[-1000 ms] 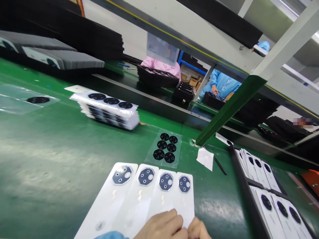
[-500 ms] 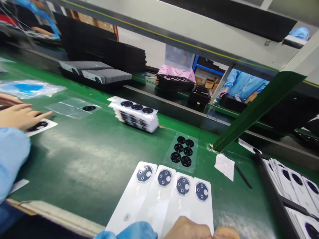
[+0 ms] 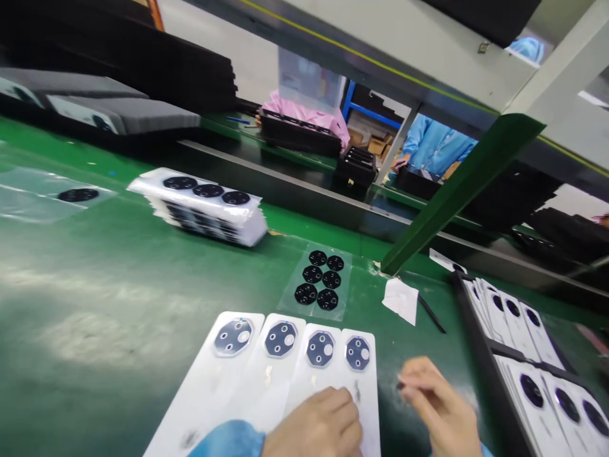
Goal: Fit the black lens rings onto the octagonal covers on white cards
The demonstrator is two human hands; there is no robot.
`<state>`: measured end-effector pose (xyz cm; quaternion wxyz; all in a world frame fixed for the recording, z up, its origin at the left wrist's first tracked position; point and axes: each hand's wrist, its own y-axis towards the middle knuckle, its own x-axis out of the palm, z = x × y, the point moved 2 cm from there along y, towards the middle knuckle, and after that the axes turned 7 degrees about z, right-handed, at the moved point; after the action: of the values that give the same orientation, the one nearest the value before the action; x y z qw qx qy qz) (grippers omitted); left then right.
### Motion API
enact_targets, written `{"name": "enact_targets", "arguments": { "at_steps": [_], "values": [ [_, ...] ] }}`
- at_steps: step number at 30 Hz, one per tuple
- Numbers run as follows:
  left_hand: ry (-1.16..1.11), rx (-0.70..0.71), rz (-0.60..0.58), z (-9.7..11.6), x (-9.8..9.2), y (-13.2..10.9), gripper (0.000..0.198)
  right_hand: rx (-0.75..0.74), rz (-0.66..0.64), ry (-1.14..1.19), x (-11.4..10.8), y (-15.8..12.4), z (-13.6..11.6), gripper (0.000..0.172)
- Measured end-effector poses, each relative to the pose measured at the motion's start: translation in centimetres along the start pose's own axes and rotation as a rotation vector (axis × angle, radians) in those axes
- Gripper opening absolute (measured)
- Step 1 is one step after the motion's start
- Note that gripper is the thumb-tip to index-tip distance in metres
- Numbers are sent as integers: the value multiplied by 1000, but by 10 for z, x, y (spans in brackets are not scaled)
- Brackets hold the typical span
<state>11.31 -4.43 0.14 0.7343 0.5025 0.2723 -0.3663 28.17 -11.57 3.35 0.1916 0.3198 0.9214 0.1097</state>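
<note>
Side by side lie several white phone back covers (image 3: 257,381), each with a dark octagonal camera plate near its far end. My left hand (image 3: 316,425) rests on their near part, its fingers curled; whatever may be under them is hidden. To the right of the covers, above the green table, my right hand (image 3: 440,400) is pinched closed. A tiny dark bit shows at its fingertips, too small to name. Beyond the covers lies a clear sheet (image 3: 345,304) bearing several black camera stickers (image 3: 313,274).
A stack of white sheets with black discs (image 3: 214,212) stands back left, near another clear film (image 3: 28,197). At right are a paper scrap (image 3: 400,301), a black pen-like stick (image 3: 432,314) and a black tray (image 3: 480,355) of covers. A green post (image 3: 457,197) rises behind.
My right hand has lifted from beside my left hand and moved right, clear of the covers. The view has shifted right; the neighbour's hands at the left are out of sight.
</note>
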Motion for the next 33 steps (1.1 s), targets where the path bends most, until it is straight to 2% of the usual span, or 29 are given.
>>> {"name": "enact_targets", "arguments": {
  "at_steps": [2, 5, 10, 16, 21, 26, 33],
  "values": [
    [217, 30, 44, -7, -1, -2, 10, 90, -69, -79, 3, 14, 8, 16],
    [363, 41, 63, -15, 0, 1, 14, 189, -118, -120, 14, 23, 22, 15],
    [405, 54, 53, -17, 3, 8, 19, 188, -206, -139, 30, 23, 35, 11],
    [443, 49, 23, -16, 3, 10, 26, 172, -232, -142, 32, 21, 38, 13],
    [460, 61, -11, -15, 4, 8, 29, 110, -208, -165, 34, 20, 33, 11],
    [423, 42, -22, -17, 5, 9, 27, 26, -245, -209, 36, 20, 31, 14],
    [464, 75, 23, -17, 3, 13, 39, -256, -255, -394, 39, 20, 21, 22]
  ]
}}
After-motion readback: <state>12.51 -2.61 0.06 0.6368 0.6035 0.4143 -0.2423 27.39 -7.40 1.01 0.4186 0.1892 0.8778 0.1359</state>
